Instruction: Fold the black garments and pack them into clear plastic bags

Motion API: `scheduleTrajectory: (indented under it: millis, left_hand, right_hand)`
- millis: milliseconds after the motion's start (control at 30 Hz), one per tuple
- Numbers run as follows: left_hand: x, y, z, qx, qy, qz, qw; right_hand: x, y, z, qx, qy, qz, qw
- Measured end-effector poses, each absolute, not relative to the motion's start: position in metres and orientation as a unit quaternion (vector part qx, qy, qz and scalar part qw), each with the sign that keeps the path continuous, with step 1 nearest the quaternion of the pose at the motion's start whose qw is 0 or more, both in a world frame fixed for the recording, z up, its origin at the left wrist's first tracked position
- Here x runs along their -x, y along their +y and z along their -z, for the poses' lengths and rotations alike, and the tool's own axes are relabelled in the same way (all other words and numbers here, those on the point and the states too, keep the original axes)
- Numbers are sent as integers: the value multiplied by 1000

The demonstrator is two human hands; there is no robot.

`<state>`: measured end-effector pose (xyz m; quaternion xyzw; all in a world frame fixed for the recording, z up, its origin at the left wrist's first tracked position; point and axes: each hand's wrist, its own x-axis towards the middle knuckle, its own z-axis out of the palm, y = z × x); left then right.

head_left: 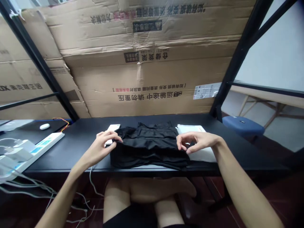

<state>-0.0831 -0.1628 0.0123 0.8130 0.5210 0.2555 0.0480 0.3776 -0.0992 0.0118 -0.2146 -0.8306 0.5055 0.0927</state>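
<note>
A black garment [149,142], folded into a wide bundle with creases across it, lies on the dark desk [78,148] near its front edge. Its exact kind cannot be made out. My left hand [105,144] is at the garment's left edge, index finger reaching over the fabric and thumb apart from it. At the right edge is my right hand [194,142], fingers curved, with a gap between thumb and index finger. No fabric shows pinched in either hand. Partly behind my left hand lies a white phone-like slab [114,127].
White packets or papers [204,155] lie under and beside my right hand. A white power strip [47,144] with plugs and cables is at the left, near a small white case [44,126]. Cardboard [147,72] stands behind the desk between black frame posts. A blue stool [243,125] is at right.
</note>
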Motion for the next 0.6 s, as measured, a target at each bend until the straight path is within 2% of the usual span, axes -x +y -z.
scheduleTrajectory:
  millis: [200,300,433,533,600]
  left_hand:
    - [94,-171,3,-838,508,-196,37]
    - [97,-170,2,-852,498,-151,57]
    - [96,-171,-6,-849,506,-133,77]
    - [91,-169,-14,-840,513,-165,58]
    - [83,-163,-20,-843,505,-183,33]
  right_hand:
    - [-372,-98,-8,206,-806,-555,-3]
    - [-370,-99,-7,220,-784,-581,4]
    - [-370,-101,-9,273,-770,-563,125]
    - [-367,-99,-11,340,-774,-471,250]
    - [-367,-96,-12,380,-786,-388,297]
